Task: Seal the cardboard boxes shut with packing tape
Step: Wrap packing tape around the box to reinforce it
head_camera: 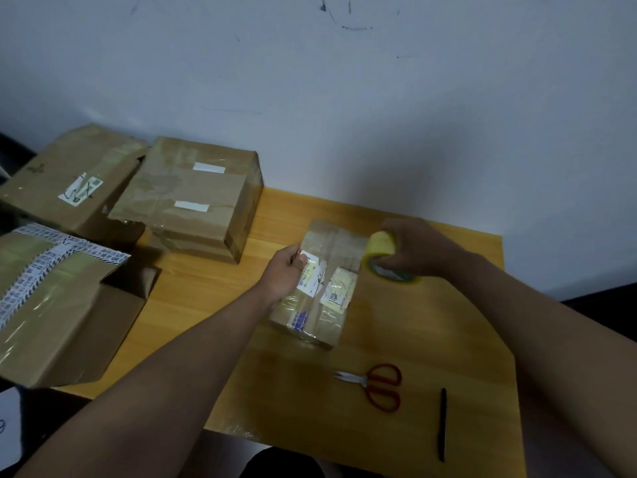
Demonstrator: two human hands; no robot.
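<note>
- Small box [319, 288] mid-table [431, 357]; prob light, stiff, old tape slick, so hold by edges.
- L hand [287, 274] grips its left edge.
- R hand [418, 248] grips tape roll [382, 257] at box's right side.
- Scissors [375, 384], pen [443, 424] near front.

Hands [286, 270] on box [320, 305], tape roll [382, 257]

Small taped box [319, 288] lies flat mid-table, labels up. Yellowish tape roll [384, 257] tilted at its right far edge. Three bigger boxes sit left: one far-left [69, 181], one stacked [189, 194], one near-left with a flap open [58, 305].
</note>
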